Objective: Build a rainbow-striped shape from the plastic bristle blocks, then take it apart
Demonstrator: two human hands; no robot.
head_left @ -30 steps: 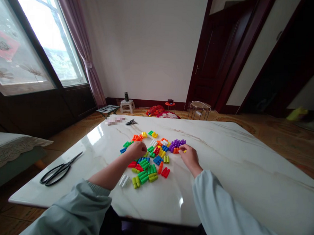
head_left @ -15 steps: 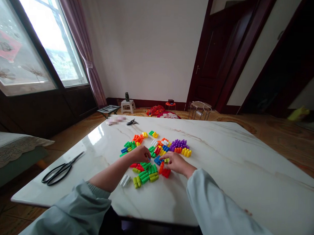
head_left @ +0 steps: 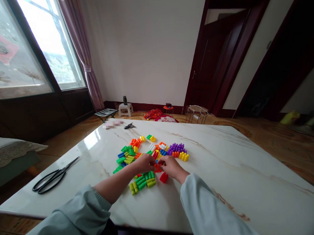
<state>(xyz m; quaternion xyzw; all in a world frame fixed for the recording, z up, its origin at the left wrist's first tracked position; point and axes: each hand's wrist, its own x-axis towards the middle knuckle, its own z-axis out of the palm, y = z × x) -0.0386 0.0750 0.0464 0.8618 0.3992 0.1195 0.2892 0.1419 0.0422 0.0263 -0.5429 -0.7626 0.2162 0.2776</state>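
My left hand and my right hand are close together over a spread of plastic building blocks. An orange block lies between the fingertips, with the right fingers closed on it. The left fingers are pinched, and what they hold is hidden. A red block lies just below the right hand. Green blocks and yellow-green blocks sit in front of the left hand. Behind the hands are a purple cluster, yellow blocks and a white block.
Large black-handled scissors lie on the left of the marble-patterned table. A small dark tool sits near the far edge. Stools stand on the floor beyond. A covered bed or seat is at the left.
My hands have come closer together, with the orange block between them. The view has tilted up slightly. A white block near the left forearm is no longer visible.
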